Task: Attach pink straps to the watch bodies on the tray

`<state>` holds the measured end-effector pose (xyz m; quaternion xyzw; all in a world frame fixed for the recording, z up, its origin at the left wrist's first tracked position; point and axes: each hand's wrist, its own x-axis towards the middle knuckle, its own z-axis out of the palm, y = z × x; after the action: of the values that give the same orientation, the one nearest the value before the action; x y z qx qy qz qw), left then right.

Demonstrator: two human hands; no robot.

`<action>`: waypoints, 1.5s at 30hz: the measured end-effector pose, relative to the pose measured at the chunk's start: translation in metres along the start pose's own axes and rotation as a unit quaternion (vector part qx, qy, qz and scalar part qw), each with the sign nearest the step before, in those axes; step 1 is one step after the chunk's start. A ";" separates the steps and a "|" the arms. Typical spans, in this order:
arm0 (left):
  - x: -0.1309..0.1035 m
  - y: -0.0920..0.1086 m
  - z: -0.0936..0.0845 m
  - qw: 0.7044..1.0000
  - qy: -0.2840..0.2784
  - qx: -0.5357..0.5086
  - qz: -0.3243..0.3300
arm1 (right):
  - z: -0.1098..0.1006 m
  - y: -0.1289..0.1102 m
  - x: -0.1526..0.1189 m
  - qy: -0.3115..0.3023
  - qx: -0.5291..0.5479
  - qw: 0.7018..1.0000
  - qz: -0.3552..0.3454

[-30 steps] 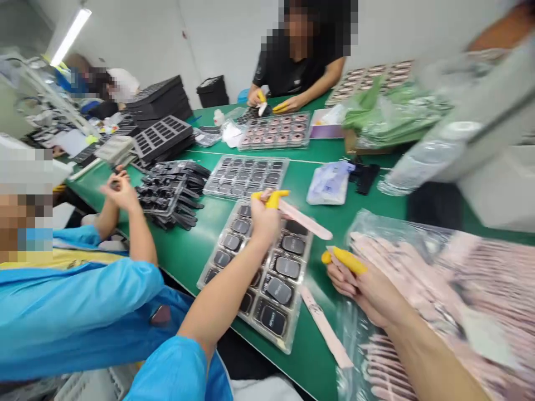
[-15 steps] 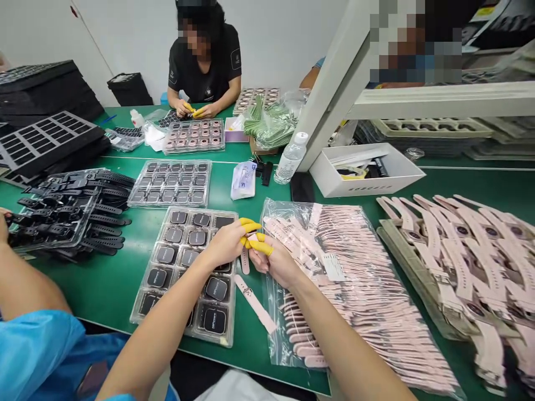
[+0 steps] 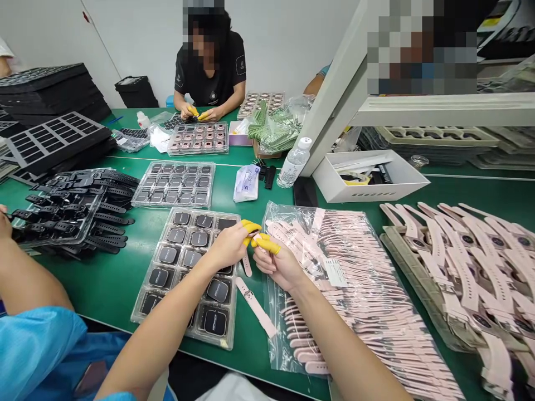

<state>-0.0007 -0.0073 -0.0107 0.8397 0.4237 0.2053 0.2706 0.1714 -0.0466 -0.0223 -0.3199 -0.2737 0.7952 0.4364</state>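
There, your left hand [image 3: 229, 245] and right hand [image 3: 279, 263], apart a second ago, now meet, pinching a pink strap [image 3: 247, 265] just right of the near tray [image 3: 229, 329]: close two-handed work, it seems, details hidden.

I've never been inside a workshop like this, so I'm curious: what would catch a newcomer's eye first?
Probably the mass of pale pink straps, spread under and beyond the person's right forearm. Next, the bright yellow finger covers on the left hand and right hand, which meet near the centre. Then the heap of black straps at the far left, a dark contrast to the pink.
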 end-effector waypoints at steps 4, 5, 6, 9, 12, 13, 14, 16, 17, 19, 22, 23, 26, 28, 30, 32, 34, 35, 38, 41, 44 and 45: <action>-0.001 0.007 -0.005 0.999 -0.020 -0.035 0.006 | 0.001 -0.003 -0.001 0.012 0.016 1.000 -0.015; -0.001 0.008 -0.007 0.998 -0.028 -0.050 0.011 | 0.000 -0.003 -0.001 0.014 0.013 1.000 -0.018; -0.001 0.009 -0.008 0.997 -0.035 -0.061 0.015 | 0.000 -0.003 -0.001 0.015 0.009 1.000 -0.019; -0.001 0.011 -0.011 0.998 -0.040 -0.038 0.021 | -0.002 -0.002 0.001 0.020 -0.006 1.000 -0.018; -0.001 0.012 -0.012 0.996 -0.056 0.066 0.035 | -0.005 0.002 0.003 0.035 -0.022 0.999 -0.006; -0.002 0.012 -0.012 0.992 -0.065 0.101 0.040 | -0.006 0.003 0.004 0.042 -0.029 0.999 0.000; -0.002 0.013 -0.013 0.988 -0.073 0.129 0.044 | -0.007 0.004 0.004 0.048 -0.035 0.998 0.006; -0.002 0.013 -0.015 0.982 -0.084 0.162 0.047 | -0.007 0.005 0.005 0.054 -0.043 0.998 0.013; -0.003 0.013 -0.016 0.982 -0.086 0.164 0.048 | -0.008 0.005 0.005 0.051 -0.043 0.998 0.014; -0.003 0.013 -0.017 0.984 -0.085 0.150 0.049 | -0.008 0.005 0.005 0.040 -0.038 0.998 0.015; -0.003 0.014 -0.018 0.987 -0.083 0.132 0.047 | -0.008 0.005 0.005 0.025 -0.030 0.999 0.012; -0.003 0.014 -0.017 0.986 -0.085 0.137 0.046 | -0.008 0.005 0.005 0.022 -0.028 0.999 0.012; -0.002 0.018 -0.016 0.979 -0.100 0.173 0.039 | -0.010 0.007 0.005 0.014 -0.028 0.999 0.017; -0.001 0.020 -0.015 0.975 -0.109 0.191 0.034 | -0.010 0.008 0.006 0.019 -0.028 0.999 0.020; -0.001 0.021 -0.015 0.976 -0.109 0.187 0.029 | -0.010 0.008 0.005 0.025 -0.026 0.999 0.018; -0.002 0.020 -0.015 0.984 -0.099 0.147 0.024 | -0.009 0.007 0.004 0.025 -0.025 0.999 0.010; -0.002 0.016 -0.015 0.992 -0.085 0.086 0.018 | -0.007 0.006 0.003 0.021 -0.026 0.999 0.002; -0.003 0.014 -0.015 0.995 -0.076 0.056 0.018 | -0.006 0.006 0.003 0.020 -0.028 0.999 -0.002; -0.003 0.007 -0.017 0.998 -0.048 -0.007 0.029 | -0.005 0.006 0.004 0.039 -0.055 0.997 -0.041; -0.004 0.002 -0.028 1.000 -0.017 0.000 0.024 | -0.009 0.007 0.007 0.070 -0.168 0.977 -0.106; -0.006 -0.005 -0.051 0.996 0.019 0.078 -0.038 | -0.015 0.007 0.009 0.079 -0.322 0.933 -0.141; -0.007 -0.009 -0.059 0.991 0.027 0.113 -0.060 | -0.017 0.006 0.009 0.081 -0.367 0.914 -0.152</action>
<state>-0.0441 0.0076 0.0286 0.8321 0.5011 0.1619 0.1742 0.1772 -0.0388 -0.0396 -0.4755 -0.5554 0.5340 0.4246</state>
